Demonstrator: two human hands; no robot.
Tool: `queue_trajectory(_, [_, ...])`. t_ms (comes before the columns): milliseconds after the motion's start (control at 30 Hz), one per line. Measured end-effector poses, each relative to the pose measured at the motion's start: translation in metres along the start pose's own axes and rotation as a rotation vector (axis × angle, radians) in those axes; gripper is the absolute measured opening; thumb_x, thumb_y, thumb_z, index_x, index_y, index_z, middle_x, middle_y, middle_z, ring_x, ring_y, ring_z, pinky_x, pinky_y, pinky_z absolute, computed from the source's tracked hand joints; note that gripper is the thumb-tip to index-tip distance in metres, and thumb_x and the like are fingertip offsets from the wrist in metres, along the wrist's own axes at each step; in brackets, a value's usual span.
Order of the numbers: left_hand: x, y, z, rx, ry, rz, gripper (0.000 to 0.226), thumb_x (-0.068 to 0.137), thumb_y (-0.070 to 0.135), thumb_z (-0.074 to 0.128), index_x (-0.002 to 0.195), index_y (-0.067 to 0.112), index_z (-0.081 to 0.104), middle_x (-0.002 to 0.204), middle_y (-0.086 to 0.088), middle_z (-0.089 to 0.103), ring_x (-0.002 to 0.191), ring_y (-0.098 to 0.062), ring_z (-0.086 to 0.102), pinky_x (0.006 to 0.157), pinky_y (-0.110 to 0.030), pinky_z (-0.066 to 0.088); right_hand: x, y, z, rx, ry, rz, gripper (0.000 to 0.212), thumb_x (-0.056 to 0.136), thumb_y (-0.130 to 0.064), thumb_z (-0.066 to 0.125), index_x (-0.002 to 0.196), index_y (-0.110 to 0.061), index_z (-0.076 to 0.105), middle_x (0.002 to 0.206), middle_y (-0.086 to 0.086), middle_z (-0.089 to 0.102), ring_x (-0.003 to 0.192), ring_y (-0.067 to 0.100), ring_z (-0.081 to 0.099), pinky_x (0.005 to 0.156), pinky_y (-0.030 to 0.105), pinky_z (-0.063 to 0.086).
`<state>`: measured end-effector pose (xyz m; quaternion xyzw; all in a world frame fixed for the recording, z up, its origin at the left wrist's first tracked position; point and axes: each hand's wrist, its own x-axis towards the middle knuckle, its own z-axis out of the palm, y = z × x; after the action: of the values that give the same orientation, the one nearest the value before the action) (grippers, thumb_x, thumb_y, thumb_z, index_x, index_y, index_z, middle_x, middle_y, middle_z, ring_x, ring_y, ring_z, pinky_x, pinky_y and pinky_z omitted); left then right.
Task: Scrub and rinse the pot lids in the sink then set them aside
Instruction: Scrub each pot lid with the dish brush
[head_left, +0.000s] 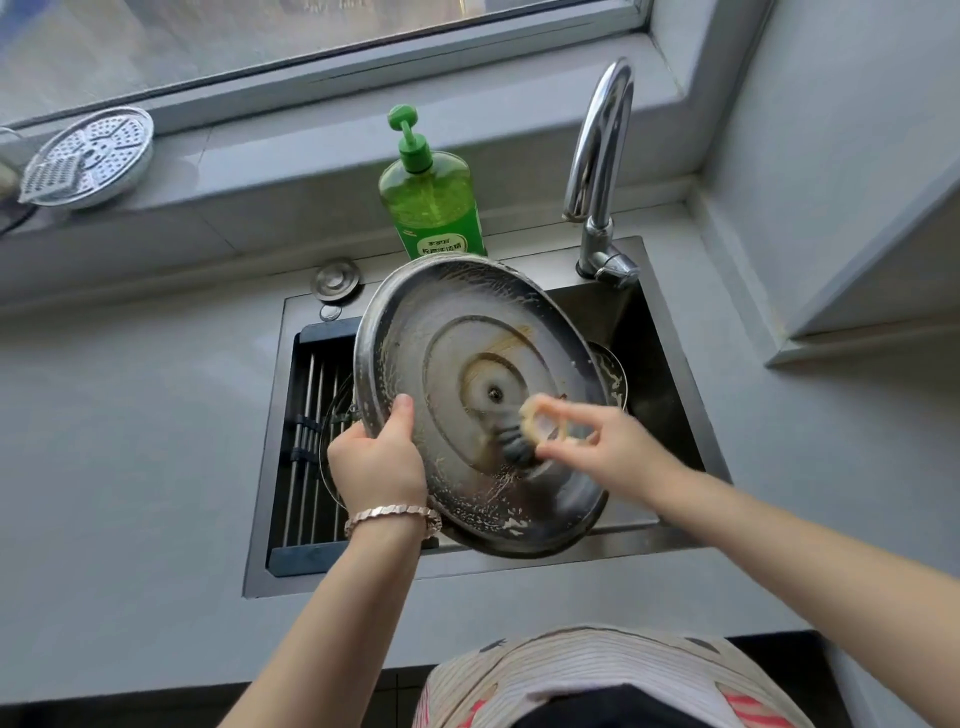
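A large steel pot lid (457, 332) is held tilted over the sink (670, 395), its soapy, brown-stained underside facing me. My left hand (376, 457) grips its left rim, thumb on the inner face. My right hand (608, 452) holds a dark scrubber (517, 447) with a pale handle and presses it against the lid's lower middle; the hand is motion-blurred. A second, glass lid (610, 371) lies partly hidden behind the steel lid inside the sink, and a glass rim (330, 441) shows under my left hand.
A green dish soap bottle (431, 197) stands behind the sink next to the chrome faucet (597, 156). A black drain rack (311, 447) fills the sink's left part. A perforated steel steamer plate (88, 156) rests on the window ledge at far left.
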<state>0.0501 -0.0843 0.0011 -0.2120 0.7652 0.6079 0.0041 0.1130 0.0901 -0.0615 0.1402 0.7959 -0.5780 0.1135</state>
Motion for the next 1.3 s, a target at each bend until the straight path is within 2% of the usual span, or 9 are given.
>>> queue_trajectory(67, [-0.001,0.0,0.002,0.001,-0.013,0.008,0.036,0.086,0.013,0.064,0.052,0.015,0.055,0.04,0.011,0.054,0.044,-0.004,0.05,0.047,-0.017,0.043,0.006,0.0,-0.004,0.009,0.087,0.079,0.055,0.08,-0.032,0.071,0.131,-0.031,0.052,0.115,-0.011,0.065,0.103,0.0,0.058,0.094,0.024,0.045])
queue_trajectory(233, [-0.003,-0.001,0.001,0.03,-0.011,-0.002,0.037,0.085,0.012,0.065,0.051,0.013,0.051,0.046,0.004,0.049,0.046,-0.012,0.045,0.049,-0.02,0.042,-0.014,-0.02,0.024,0.084,-0.189,-0.06,0.056,0.082,-0.02,0.069,0.129,-0.04,0.045,0.045,-0.016,0.044,0.042,0.003,0.027,0.045,0.012,0.026])
queue_trajectory(400, [-0.008,-0.007,0.0,0.039,-0.041,-0.032,0.038,0.085,0.011,0.064,0.051,0.007,0.049,0.039,0.007,0.051,0.049,-0.017,0.047,0.055,-0.025,0.044,0.021,-0.003,-0.005,0.026,0.149,0.048,0.056,0.081,-0.032,0.07,0.133,-0.03,0.049,0.122,-0.01,0.061,0.069,-0.008,0.049,0.082,0.02,0.041])
queue_trajectory(533, [-0.008,-0.008,0.0,0.041,-0.011,-0.053,0.036,0.084,0.01,0.065,0.051,0.01,0.051,0.043,0.004,0.052,0.05,-0.016,0.048,0.054,-0.022,0.044,-0.007,-0.015,0.021,0.058,-0.157,-0.05,0.053,0.082,-0.021,0.07,0.122,-0.043,0.045,0.068,-0.029,0.065,0.051,-0.005,0.043,0.057,0.008,0.036])
queue_trajectory(700, [-0.011,-0.007,-0.003,-0.01,0.041,-0.113,0.035,0.085,0.01,0.065,0.052,0.008,0.051,0.047,0.0,0.051,0.05,-0.016,0.049,0.051,-0.022,0.042,0.01,0.012,-0.013,0.015,0.115,0.095,0.051,0.081,-0.028,0.07,0.129,-0.033,0.053,0.126,-0.002,0.061,0.107,0.005,0.056,0.099,0.027,0.041])
queue_trajectory(833, [-0.011,-0.007,-0.001,-0.018,0.053,-0.132,0.04,0.085,0.011,0.065,0.05,0.011,0.046,0.04,0.005,0.048,0.045,-0.013,0.046,0.051,-0.022,0.04,-0.019,0.001,0.012,0.029,-0.135,0.039,0.055,0.083,-0.023,0.069,0.128,-0.041,0.046,0.081,-0.012,0.067,0.06,-0.002,0.06,0.059,0.016,0.048])
queue_trajectory(1000, [-0.006,-0.007,-0.002,-0.022,0.072,-0.08,0.04,0.085,0.014,0.066,0.048,0.011,0.048,0.031,0.012,0.046,0.045,-0.011,0.045,0.042,-0.014,0.039,-0.014,0.026,-0.012,-0.09,0.047,0.185,0.055,0.079,-0.036,0.071,0.13,-0.039,0.05,0.108,-0.012,0.067,0.086,-0.004,0.06,0.084,0.02,0.048])
queue_trajectory(1133, [-0.006,-0.006,0.002,-0.019,0.064,-0.064,0.038,0.085,0.014,0.066,0.05,0.012,0.05,0.029,0.011,0.043,0.035,-0.003,0.043,0.041,-0.013,0.037,-0.039,0.011,0.016,0.036,-0.179,0.12,0.055,0.083,-0.024,0.069,0.128,-0.041,0.043,0.076,-0.019,0.057,0.049,-0.009,0.048,0.053,0.007,0.037])
queue_trajectory(1300, [0.0,-0.002,-0.001,0.021,0.025,-0.062,0.026,0.087,0.013,0.064,0.061,0.012,0.058,0.057,0.002,0.054,0.054,-0.012,0.051,0.051,-0.019,0.041,-0.016,0.043,-0.022,0.09,0.258,0.195,0.053,0.081,-0.023,0.071,0.129,-0.035,0.05,0.093,-0.009,0.064,0.06,-0.008,0.046,0.059,0.006,0.038])
